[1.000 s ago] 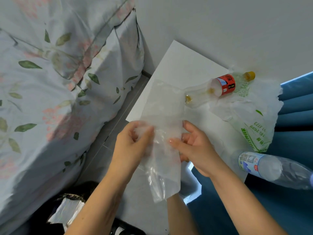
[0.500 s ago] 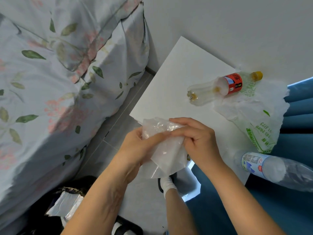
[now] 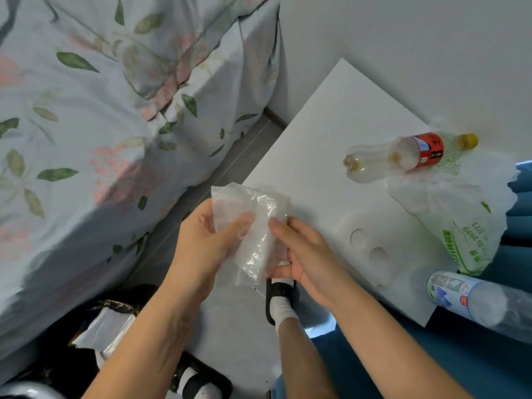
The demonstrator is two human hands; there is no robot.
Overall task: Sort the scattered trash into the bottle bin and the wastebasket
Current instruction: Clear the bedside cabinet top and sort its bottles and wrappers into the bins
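A clear plastic bag [image 3: 256, 226], folded and crumpled, is held between both hands over the near corner of the white table [image 3: 331, 125]. My left hand [image 3: 201, 243] grips its left side with the thumb on top. My right hand [image 3: 305, 251] pinches its right edge. On the table lie an empty bottle with a red label and yellow cap [image 3: 408, 154] and a white bag with green print [image 3: 460, 214]. A clear water bottle [image 3: 483, 300] lies at the table's right corner. A black-lined wastebasket [image 3: 95, 332] with white trash sits at lower left.
A bed with a floral cover [image 3: 100, 139] fills the left side, with a narrow strip of grey floor [image 3: 230, 326] between it and the table. Blue fabric [image 3: 431, 364] lies at lower right. My feet in white socks and black sandals [image 3: 280, 300] stand on the floor.
The bag hung long and loose a second ago; my hands have gathered and folded it into a compact wad, and the view has shifted slightly.
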